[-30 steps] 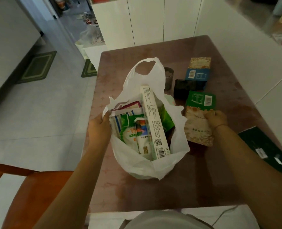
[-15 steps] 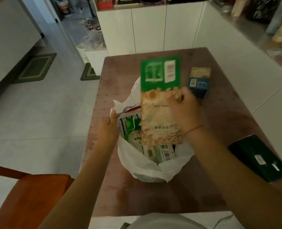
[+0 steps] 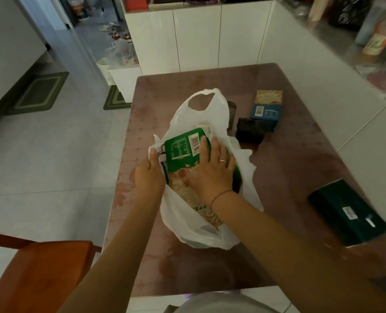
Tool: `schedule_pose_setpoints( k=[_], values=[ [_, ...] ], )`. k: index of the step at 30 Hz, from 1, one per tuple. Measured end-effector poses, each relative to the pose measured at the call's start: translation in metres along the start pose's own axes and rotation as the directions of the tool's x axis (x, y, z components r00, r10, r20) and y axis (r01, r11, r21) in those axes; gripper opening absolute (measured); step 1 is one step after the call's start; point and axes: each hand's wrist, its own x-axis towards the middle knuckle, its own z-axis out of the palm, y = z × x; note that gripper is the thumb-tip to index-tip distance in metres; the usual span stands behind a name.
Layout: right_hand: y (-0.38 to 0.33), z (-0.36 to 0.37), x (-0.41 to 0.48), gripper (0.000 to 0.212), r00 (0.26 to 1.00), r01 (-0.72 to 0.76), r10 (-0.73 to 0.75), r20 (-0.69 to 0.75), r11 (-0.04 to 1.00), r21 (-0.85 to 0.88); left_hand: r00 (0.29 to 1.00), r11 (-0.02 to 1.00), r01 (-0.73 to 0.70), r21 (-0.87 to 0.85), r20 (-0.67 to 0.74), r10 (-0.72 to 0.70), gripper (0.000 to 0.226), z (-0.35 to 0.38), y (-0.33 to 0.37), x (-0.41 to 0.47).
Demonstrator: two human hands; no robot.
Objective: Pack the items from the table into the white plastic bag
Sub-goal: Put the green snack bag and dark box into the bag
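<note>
The white plastic bag stands open in the middle of the brown table. A green and tan packet lies across the bag's mouth, on top of the items inside. My right hand rests flat on the packet with fingers spread. My left hand grips the bag's left rim. On the table beyond the bag lie a blue and tan packet and a black packet. A dark green box lies at the right.
A grey cup stands behind the bag, partly hidden. An orange-brown wooden chair is at the lower left. White cabinets stand past the table's far end, and a counter with bottles runs along the right.
My right hand picked the green and tan packet off the table, lifted it over the bag and laid it down into the bag's mouth. My left hand kept hold of the bag's rim.
</note>
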Motion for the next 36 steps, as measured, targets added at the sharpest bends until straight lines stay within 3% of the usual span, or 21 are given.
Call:
schedule_pose_setpoints(
  k=[4,7,11,17,20,21,23,26,28,30,33,36],
  values=[
    [0.010,0.005,0.004,0.091,0.988,0.125,-0.127,0.089,0.991,0.038,0.998,0.970,0.049,-0.236,-0.037,-0.059,0.050,-0.002,-0.003,0.010],
    [0.015,0.015,-0.002,0.090,0.978,0.194,-0.183,0.104,0.975,-0.105,0.998,0.975,0.026,-0.219,-0.044,-0.036,0.054,-0.001,-0.009,0.015],
    [0.011,0.028,-0.001,0.094,0.967,0.188,-0.142,0.210,0.958,-0.216,0.998,0.979,0.034,-0.199,-0.050,-0.045,0.058,0.002,-0.012,0.015],
    [0.016,0.033,0.007,0.092,0.949,0.181,-0.100,0.300,0.950,-0.254,0.999,0.982,0.037,-0.185,-0.032,-0.044,0.060,0.001,-0.007,0.013],
    [0.014,0.017,0.002,0.092,0.939,0.199,-0.144,0.311,0.968,-0.154,0.999,0.988,0.040,-0.150,-0.024,-0.044,0.054,0.001,-0.007,0.014],
    [0.016,0.009,-0.001,0.089,0.945,0.210,-0.189,0.267,0.976,-0.052,0.999,0.991,0.030,-0.130,-0.028,-0.034,0.052,0.001,-0.008,0.015],
    [0.030,-0.014,-0.010,0.074,0.966,0.238,-0.256,0.047,0.941,0.241,0.999,0.997,-0.013,-0.079,-0.044,0.010,0.050,0.001,-0.011,0.019],
    [0.077,-0.044,-0.023,0.040,0.951,0.243,-0.122,-0.284,0.863,0.443,0.992,0.993,-0.112,0.041,-0.055,0.114,0.048,0.001,-0.017,0.022],
    [0.118,-0.054,-0.029,0.029,0.925,0.154,0.022,-0.379,0.890,0.428,0.983,0.980,-0.163,0.112,-0.069,0.171,0.046,0.001,-0.018,0.022],
    [0.156,-0.054,-0.033,0.035,0.933,0.012,0.123,-0.339,0.929,0.369,0.977,0.973,-0.178,0.149,-0.094,0.193,0.045,0.006,-0.015,0.021],
    [0.208,-0.044,-0.041,0.069,0.950,-0.243,0.278,-0.142,0.944,0.222,0.936,0.938,-0.244,0.246,-0.193,0.294,0.062,0.013,0.005,0.016],
    [0.256,-0.034,-0.051,0.098,0.903,-0.430,0.429,0.012,0.902,0.047,0.862,0.837,-0.388,0.386,-0.168,0.478,0.056,0.024,0.037,0.001]
  ],
)
